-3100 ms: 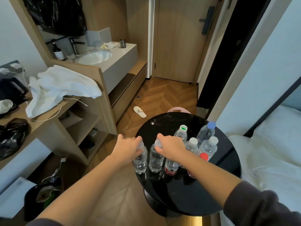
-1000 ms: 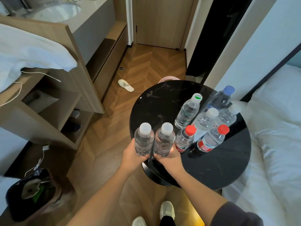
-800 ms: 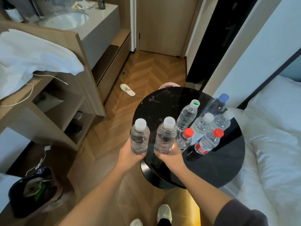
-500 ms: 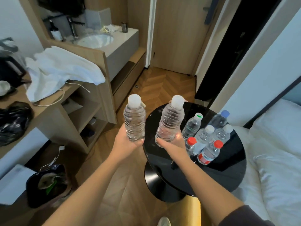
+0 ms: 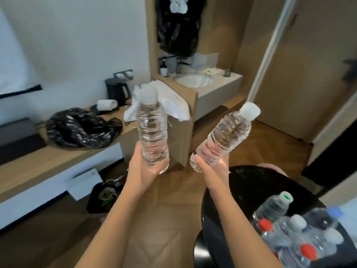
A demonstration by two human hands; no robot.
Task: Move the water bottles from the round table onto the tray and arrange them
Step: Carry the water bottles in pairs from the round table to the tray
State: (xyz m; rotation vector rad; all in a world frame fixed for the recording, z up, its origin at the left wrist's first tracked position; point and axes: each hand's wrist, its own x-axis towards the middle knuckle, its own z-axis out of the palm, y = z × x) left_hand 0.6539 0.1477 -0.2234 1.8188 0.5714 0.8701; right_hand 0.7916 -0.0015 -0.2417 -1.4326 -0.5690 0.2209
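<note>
Out over the herringbone wood floor, just left of the round table, the left hand curls round the base of a clear water bottle and holds it upright. The right hand grasps a second bottle by its base, tilted to the right. Both are ribbed, full of water and white-capped. At the lower right the glossy black table carries the other bottles, blurred, with red, white, blue and green-marked caps. Beyond the hands runs a wooden counter with a crumpled black bag, a dark kettle and a white towel; farther back are a washbasin and a wooden door
</note>
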